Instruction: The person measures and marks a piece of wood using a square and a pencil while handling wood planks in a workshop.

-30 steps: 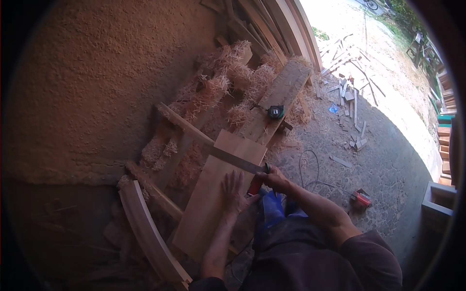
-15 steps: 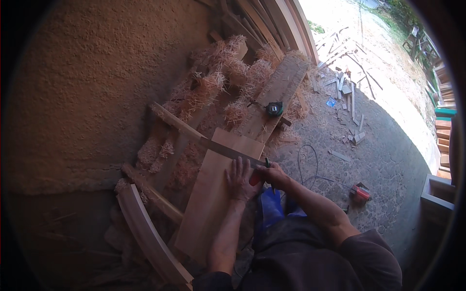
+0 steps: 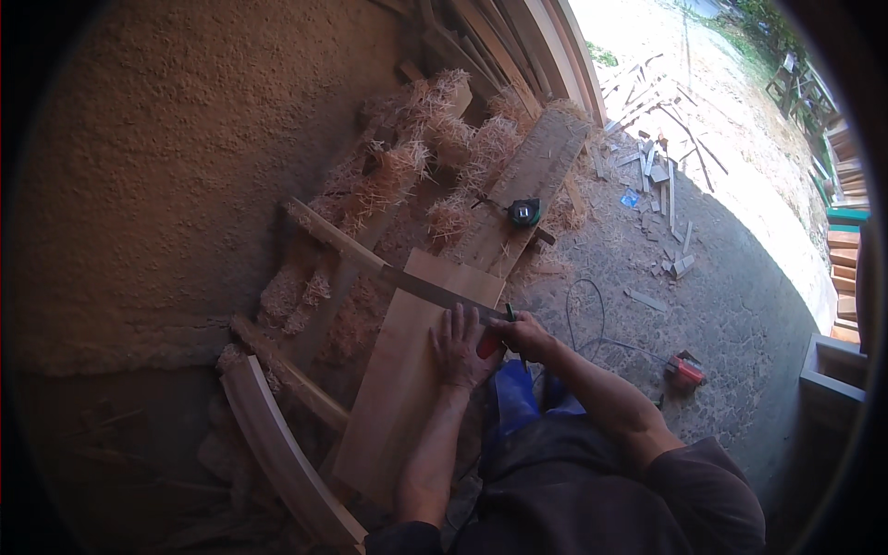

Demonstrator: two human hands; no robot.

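Observation:
A pale flat board [image 3: 393, 370] lies slanted in front of me. Across it runs the grey blade of a try square [image 3: 421, 285], with a red part by the board's right edge. My left hand [image 3: 456, 351] lies on the board with fingers spread, their tips against the blade. At the blade's right end, my right hand [image 3: 525, 337] is closed around a thin dark pen [image 3: 510, 313], its upper end showing above the fingers. The grip itself is partly hidden.
A black-and-green tape measure [image 3: 524, 212] rests on a rough plank [image 3: 541, 162] beyond the board. Wood shavings [image 3: 398, 171] heap by the wall. A curved wooden piece [image 3: 277, 444] is at left. A red power tool [image 3: 684, 371] with a cord and several offcuts [image 3: 659, 176] lie on the floor.
Both hands keep nearly the same places at the square. The pen in my right hand has tilted slightly, and the whole view has shifted a little.

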